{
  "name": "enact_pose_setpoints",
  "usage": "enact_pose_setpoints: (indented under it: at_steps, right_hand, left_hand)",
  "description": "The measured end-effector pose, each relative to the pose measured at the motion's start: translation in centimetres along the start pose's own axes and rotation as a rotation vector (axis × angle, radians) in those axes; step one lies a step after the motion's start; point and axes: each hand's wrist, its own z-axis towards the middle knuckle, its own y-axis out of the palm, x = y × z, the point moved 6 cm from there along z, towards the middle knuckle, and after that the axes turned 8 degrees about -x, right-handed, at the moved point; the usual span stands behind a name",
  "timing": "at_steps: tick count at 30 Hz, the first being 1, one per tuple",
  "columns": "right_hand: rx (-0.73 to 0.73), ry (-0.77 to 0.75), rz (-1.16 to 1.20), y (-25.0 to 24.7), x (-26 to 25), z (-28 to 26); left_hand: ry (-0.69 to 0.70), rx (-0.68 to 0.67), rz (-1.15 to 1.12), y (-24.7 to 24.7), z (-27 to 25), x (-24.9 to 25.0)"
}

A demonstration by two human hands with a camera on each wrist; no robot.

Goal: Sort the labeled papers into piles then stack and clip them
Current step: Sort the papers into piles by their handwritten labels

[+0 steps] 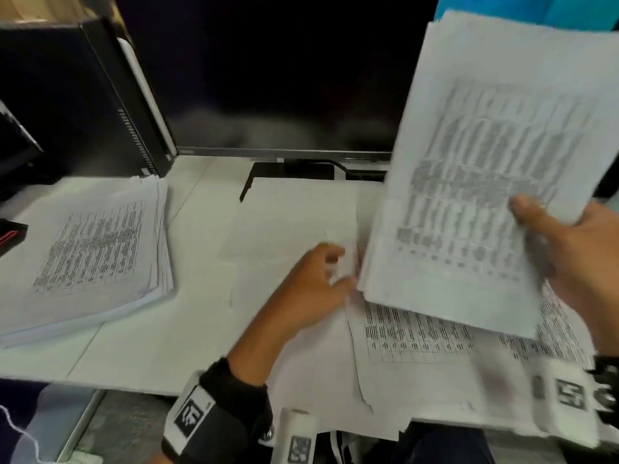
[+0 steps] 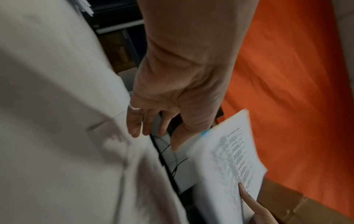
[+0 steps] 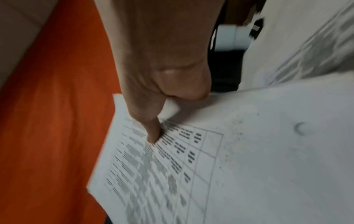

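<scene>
The right hand (image 1: pixel 569 252) has its grip pinched on a sheaf of printed sheets (image 1: pixel 485 182), thumb pressed on the printed face near the lower right edge and the fingers behind, out of sight. Held by that one edge, the sheaf stands tilted up off the bench (image 1: pixel 140 356) with its table of print facing the person, probably so the label can be read before choosing a pile. The right wrist view shows the thumb (image 3: pixel 151 133) flat on the gridded page; the print is too blurred to read.

The left hand (image 1: pixel 311 289) is spread and relaxed, holding nothing, its fingertips beside the sheaf's lower left corner. It looks ready to peel off or steady the front sheet, though I cannot tell whether it touches the paper.

Under the raised sheaf, more printed sheets (image 1: pixel 418 333) lie loosely overlapped at the bench's near right edge, some overhanging it: likely the unsorted supply. Far left sits a thick, roughly squared pile (image 1: pixel 97 256), printed side up, well apart from the rest, apparently one finished category. Between them lies a blank-looking sheet (image 1: pixel 301 216), just in front of the dark monitor (image 1: pixel 274 78). No clip is visible, so sorting seems unfinished and clipping not yet begun.
</scene>
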Motion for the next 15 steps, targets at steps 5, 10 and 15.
enact_pose_setpoints:
  at_steps: [5,10,15]
  right_hand:
    - [-0.183,0.435,-0.200,-3.8,6.1,-2.0]
    - [-0.212,0.443,-0.454,-1.5,8.8,-4.4]
    - [-0.349,0.358,-0.531,2.6,8.6,-4.5]
  left_hand:
    - [-0.016,-0.117,0.171,4.2,-1.7,-3.2]
    - [-0.024,-0.092,0.080,5.0,-2.4,-3.0]
    - [-0.026,-0.050,0.005,5.5,-2.9,-3.8]
